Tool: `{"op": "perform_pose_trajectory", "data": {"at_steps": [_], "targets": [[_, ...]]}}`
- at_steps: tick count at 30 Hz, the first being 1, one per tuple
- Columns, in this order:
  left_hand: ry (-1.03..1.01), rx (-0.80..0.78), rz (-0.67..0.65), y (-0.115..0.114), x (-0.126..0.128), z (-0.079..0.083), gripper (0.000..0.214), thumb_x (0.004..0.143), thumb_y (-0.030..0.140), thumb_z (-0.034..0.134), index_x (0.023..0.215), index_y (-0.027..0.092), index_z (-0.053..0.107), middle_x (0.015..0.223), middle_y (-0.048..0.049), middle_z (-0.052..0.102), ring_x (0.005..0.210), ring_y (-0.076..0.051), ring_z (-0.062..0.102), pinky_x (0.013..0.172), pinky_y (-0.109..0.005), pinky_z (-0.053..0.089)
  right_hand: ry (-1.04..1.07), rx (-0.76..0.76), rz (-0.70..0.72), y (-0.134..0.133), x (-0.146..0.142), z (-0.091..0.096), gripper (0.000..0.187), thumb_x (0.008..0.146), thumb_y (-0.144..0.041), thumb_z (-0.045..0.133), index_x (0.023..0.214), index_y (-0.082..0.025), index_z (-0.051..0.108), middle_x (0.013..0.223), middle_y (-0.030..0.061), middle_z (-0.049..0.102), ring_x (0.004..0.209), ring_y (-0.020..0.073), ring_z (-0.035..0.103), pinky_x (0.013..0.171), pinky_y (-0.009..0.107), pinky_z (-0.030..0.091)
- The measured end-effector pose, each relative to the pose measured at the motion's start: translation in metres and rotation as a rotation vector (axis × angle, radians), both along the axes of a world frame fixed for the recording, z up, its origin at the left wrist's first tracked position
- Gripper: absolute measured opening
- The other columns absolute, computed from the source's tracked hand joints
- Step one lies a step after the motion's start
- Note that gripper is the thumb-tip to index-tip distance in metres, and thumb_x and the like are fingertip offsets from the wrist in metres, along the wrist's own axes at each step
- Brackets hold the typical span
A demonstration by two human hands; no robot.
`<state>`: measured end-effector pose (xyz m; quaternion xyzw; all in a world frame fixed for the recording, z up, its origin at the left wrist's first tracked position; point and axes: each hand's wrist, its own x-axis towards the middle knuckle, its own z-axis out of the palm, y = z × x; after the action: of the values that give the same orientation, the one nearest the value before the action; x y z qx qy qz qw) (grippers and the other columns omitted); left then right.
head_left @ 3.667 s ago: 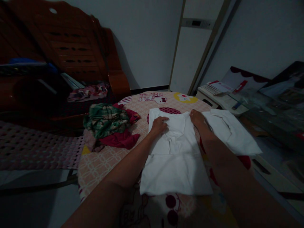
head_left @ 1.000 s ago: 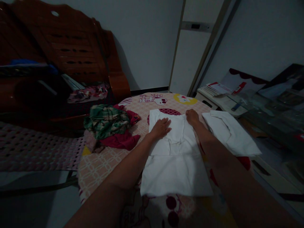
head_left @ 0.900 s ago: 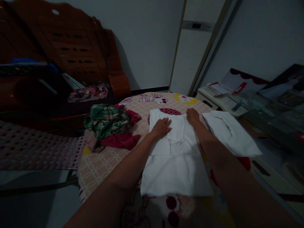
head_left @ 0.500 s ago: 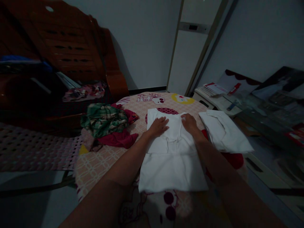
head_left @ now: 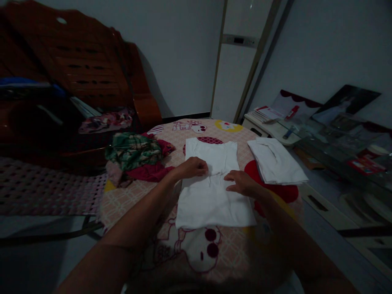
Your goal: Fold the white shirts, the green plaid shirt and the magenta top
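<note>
A white garment (head_left: 211,206) lies folded on the round table, its lower part doubled over and small creases running across its middle. My left hand (head_left: 194,166) is over the left side of those creases, fingers loosely bent; whether they touch the cloth I cannot tell. Across from it, my right hand (head_left: 241,183) is at the garment's right side, thumb and fingers apart. No cloth shows gripped in either hand. Another white garment, a folded stack (head_left: 277,161), rests at the table's right edge.
A patterned cloth (head_left: 211,255) covers the table. Crumpled green and dark pink clothes (head_left: 134,151) lie at its left. Beyond are a wooden bench (head_left: 88,69) and a woven seat (head_left: 52,190). A glass-topped cabinet (head_left: 330,155) stands on the right.
Both hands have drawn back toward me from the garment's far end to its middle. The left fingers, flat before, are now bent. The view has shifted slightly.
</note>
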<state>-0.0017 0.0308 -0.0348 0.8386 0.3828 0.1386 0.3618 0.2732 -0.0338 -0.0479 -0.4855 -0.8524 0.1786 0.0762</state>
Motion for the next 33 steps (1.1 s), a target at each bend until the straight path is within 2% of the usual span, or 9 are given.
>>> {"op": "perform_pose_trajectory", "data": {"at_steps": [2, 5, 12, 15, 19, 23, 27, 30, 33], "targets": [[0.095, -0.01, -0.092, -0.019, -0.004, -0.001, 0.014, 0.08, 0.027, 0.062, 0.085, 0.017, 0.071, 0.074, 0.0012, 0.07, 0.067, -0.012, 0.061, 0.062, -0.02, 0.041, -0.046, 0.019, -0.006, -0.002, -0.003, -0.003, 0.039, 0.076, -0.02, 0.079, 0.114, -0.017, 0.07, 0.111, 0.0118, 0.071, 0.103, 0.0241, 0.065, 0.09, 0.034, 0.047], [0.233, 0.036, -0.076, -0.04, -0.009, -0.003, 0.018, 0.076, 0.033, 0.073, 0.086, 0.019, 0.068, 0.075, 0.002, 0.069, 0.069, -0.014, 0.061, 0.06, -0.021, 0.038, -0.092, -0.063, -0.021, -0.001, -0.01, 0.002, 0.031, 0.075, -0.022, 0.08, 0.104, -0.019, 0.072, 0.102, 0.0085, 0.072, 0.093, 0.0214, 0.065, 0.08, 0.029, 0.045], [0.451, 0.133, -0.034, -0.054, -0.015, -0.003, 0.027, 0.072, 0.037, 0.079, 0.092, 0.023, 0.069, 0.086, -0.0014, 0.072, 0.08, -0.02, 0.065, 0.063, -0.025, 0.037, -0.102, -0.199, -0.011, 0.002, -0.015, 0.017, 0.011, 0.072, -0.021, 0.076, 0.07, -0.017, 0.065, 0.065, -0.0026, 0.059, 0.062, 0.0126, 0.051, 0.058, 0.025, 0.029], [0.41, 0.102, -0.079, -0.056, -0.017, -0.003, 0.019, 0.074, 0.029, 0.075, 0.091, 0.022, 0.07, 0.086, -0.0012, 0.072, 0.081, -0.02, 0.064, 0.065, -0.024, 0.038, -0.058, -0.197, 0.037, -0.004, -0.008, 0.016, 0.01, 0.074, -0.021, 0.072, 0.067, -0.017, 0.065, 0.064, -0.0021, 0.06, 0.064, 0.0138, 0.053, 0.059, 0.025, 0.032], [0.205, 0.012, -0.168, -0.056, -0.02, 0.007, 0.013, 0.079, 0.025, 0.068, 0.091, 0.02, 0.07, 0.087, -0.0001, 0.072, 0.082, -0.017, 0.064, 0.069, -0.022, 0.041, 0.075, -0.119, 0.028, -0.011, 0.003, 0.022, 0.009, 0.079, -0.025, 0.068, 0.083, -0.02, 0.074, 0.085, 0.0043, 0.073, 0.085, 0.0211, 0.064, 0.075, 0.028, 0.045], [0.137, 0.077, -0.129, -0.041, -0.024, 0.035, 0.015, 0.084, 0.029, 0.063, 0.093, 0.02, 0.071, 0.089, -0.0015, 0.073, 0.085, -0.018, 0.064, 0.075, -0.023, 0.044, 0.121, -0.057, -0.008, -0.002, 0.014, 0.046, 0.017, 0.083, -0.03, 0.067, 0.091, -0.019, 0.076, 0.094, 0.007, 0.075, 0.091, 0.0234, 0.066, 0.081, 0.031, 0.047], [0.187, 0.242, 0.014, -0.004, -0.022, 0.06, 0.018, 0.084, 0.027, 0.062, 0.097, 0.021, 0.073, 0.092, -0.0025, 0.074, 0.089, -0.019, 0.065, 0.08, -0.025, 0.045, 0.099, 0.068, -0.012, 0.031, 0.015, 0.079, 0.015, 0.086, -0.025, 0.064, 0.09, -0.018, 0.076, 0.089, 0.0061, 0.075, 0.084, 0.0213, 0.066, 0.079, 0.03, 0.046], [0.241, 0.392, 0.155, 0.03, -0.016, 0.06, 0.023, 0.083, 0.026, 0.063, 0.102, 0.019, 0.074, 0.097, -0.0057, 0.075, 0.092, -0.021, 0.067, 0.082, -0.027, 0.046, 0.0, 0.216, -0.115, 0.063, 0.005, 0.087, 0.016, 0.085, -0.022, 0.066, 0.095, -0.018, 0.077, 0.095, 0.0088, 0.075, 0.091, 0.0239, 0.066, 0.084, 0.032, 0.046], [0.314, 0.467, 0.269, 0.056, -0.009, 0.043, 0.026, 0.086, 0.025, 0.061, 0.108, 0.02, 0.074, 0.106, -0.0082, 0.075, 0.098, -0.024, 0.067, 0.085, -0.029, 0.047, -0.112, 0.302, -0.24, 0.089, -0.009, 0.073, 0.021, 0.086, -0.02, 0.067, 0.106, -0.019, 0.076, 0.108, 0.0121, 0.075, 0.104, 0.0264, 0.065, 0.09, 0.034, 0.046]]}}
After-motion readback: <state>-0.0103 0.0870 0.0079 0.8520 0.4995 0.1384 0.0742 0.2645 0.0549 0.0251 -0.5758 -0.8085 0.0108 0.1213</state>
